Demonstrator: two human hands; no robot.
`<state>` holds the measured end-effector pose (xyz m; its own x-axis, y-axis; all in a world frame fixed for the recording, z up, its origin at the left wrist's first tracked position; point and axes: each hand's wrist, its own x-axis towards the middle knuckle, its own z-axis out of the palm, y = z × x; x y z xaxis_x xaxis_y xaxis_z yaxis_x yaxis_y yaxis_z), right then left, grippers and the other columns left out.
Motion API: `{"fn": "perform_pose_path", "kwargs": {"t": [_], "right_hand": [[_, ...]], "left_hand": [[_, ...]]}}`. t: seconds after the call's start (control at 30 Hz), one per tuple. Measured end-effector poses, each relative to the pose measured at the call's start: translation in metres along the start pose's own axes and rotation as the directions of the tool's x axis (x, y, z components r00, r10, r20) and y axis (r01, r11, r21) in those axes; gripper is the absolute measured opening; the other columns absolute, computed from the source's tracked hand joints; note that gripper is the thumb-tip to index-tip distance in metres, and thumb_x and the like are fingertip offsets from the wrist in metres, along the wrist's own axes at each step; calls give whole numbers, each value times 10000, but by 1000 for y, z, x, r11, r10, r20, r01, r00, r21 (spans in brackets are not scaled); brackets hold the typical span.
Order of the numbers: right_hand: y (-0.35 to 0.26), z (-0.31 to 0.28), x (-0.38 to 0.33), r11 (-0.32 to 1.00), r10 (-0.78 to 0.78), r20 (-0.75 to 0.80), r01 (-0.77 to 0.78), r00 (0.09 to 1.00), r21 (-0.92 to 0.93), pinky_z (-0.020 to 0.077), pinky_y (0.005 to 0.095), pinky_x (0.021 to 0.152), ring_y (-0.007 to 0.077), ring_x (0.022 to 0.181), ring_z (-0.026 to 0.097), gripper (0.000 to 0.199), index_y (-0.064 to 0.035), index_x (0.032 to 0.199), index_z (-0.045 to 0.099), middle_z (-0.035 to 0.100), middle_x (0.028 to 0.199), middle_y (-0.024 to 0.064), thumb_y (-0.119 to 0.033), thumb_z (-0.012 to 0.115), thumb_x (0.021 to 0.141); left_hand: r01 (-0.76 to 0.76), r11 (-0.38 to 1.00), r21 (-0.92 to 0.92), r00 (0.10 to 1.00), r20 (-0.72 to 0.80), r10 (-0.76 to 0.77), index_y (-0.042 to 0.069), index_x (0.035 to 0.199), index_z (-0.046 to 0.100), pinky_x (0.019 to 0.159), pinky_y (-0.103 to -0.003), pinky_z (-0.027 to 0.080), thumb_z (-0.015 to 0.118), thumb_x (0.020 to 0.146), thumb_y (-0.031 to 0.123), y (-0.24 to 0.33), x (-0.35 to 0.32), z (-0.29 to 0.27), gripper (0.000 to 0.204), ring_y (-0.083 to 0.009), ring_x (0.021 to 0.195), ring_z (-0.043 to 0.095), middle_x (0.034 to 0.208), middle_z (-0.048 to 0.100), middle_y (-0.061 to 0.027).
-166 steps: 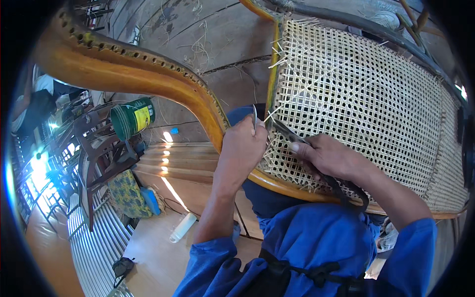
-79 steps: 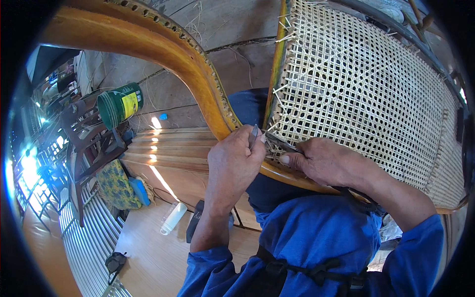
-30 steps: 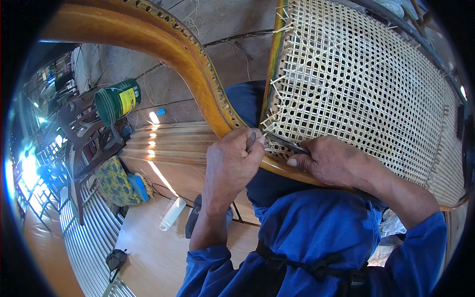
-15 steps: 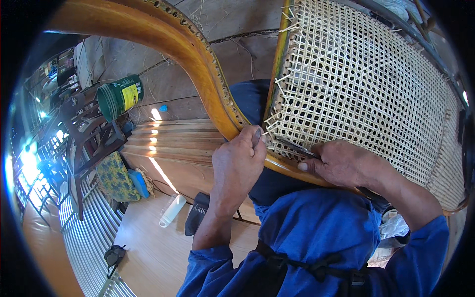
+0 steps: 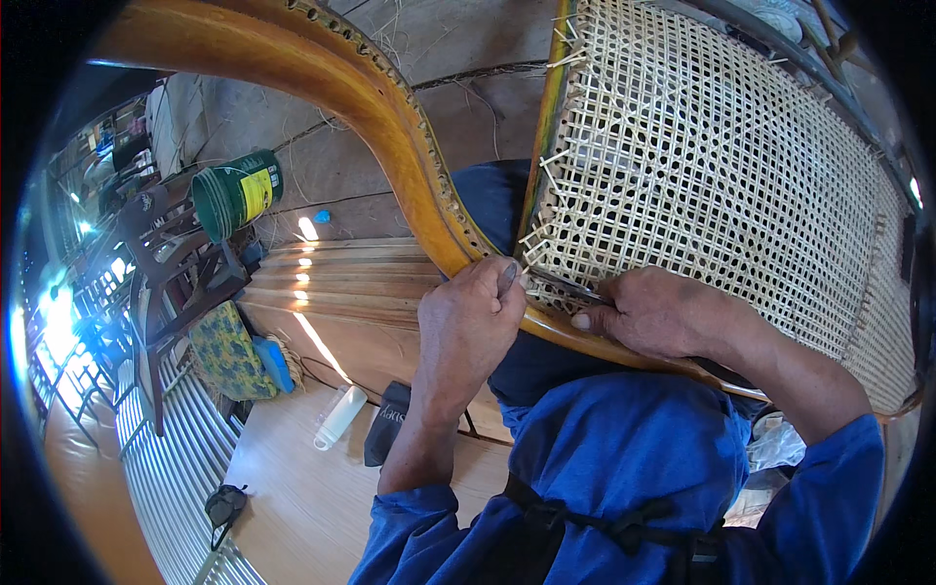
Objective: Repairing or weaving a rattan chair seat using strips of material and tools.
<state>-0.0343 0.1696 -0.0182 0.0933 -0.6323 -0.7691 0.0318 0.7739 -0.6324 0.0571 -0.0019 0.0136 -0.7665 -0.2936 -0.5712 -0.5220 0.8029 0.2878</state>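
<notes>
A woven cane panel (image 5: 721,185) in a curved wooden chair frame (image 5: 419,185) lies across my lap, with loose cane ends (image 5: 548,168) poking out along its left edge. My left hand (image 5: 468,322) is closed at the frame's near corner, thumb up against the wood; what it pinches is hidden by the fingers. From the right, my right hand (image 5: 653,312) grips a thin metal tool (image 5: 570,287), whose narrow tip points left over the cane close to the left hand. Its handle is hidden in the fist.
Left of the frame stand wooden boards (image 5: 341,283), a green bucket (image 5: 234,195) and dark chair frames (image 5: 180,273). A white bottle (image 5: 340,419) and a black pouch (image 5: 388,424) lie on a tan board (image 5: 292,468). A dark strapped item (image 5: 226,507) rests near its left edge.
My right hand has shifted slightly left and up with the metal tool, nearer the corner. The left hand stays almost where it was.
</notes>
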Motion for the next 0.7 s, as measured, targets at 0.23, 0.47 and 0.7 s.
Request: {"fn": "perform_pose_path", "kwargs": {"t": [0.23,0.47,0.7], "right_hand": [[-4,2,5,997,-69,-1,68,998,-35,476,448,822,388,877,617,523,-1,1032,605,631,868,247,-477,414,928],[6,12,11,984,-174,-130,177,976,16,491,468,746,405,787,624,494,27,891,641,624,789,263,-417,429,932],[24,2,-21,969,-150,-180,181,972,168,491,449,751,384,811,628,551,29,975,589,639,812,230,-494,421,923]], "left_hand": [[-6,1000,-1,1000,1,6,45,849,600,638,-407,494,592,816,179,0,1,0,138,-303,718,634,782,643,-130],[-22,1000,16,999,47,21,34,822,577,627,-420,487,588,825,203,-3,1,-6,169,-334,719,627,768,634,-155],[59,981,-185,996,-50,-69,-1,858,585,573,-333,448,582,875,200,26,25,-30,202,-264,576,566,682,585,-149]]}}
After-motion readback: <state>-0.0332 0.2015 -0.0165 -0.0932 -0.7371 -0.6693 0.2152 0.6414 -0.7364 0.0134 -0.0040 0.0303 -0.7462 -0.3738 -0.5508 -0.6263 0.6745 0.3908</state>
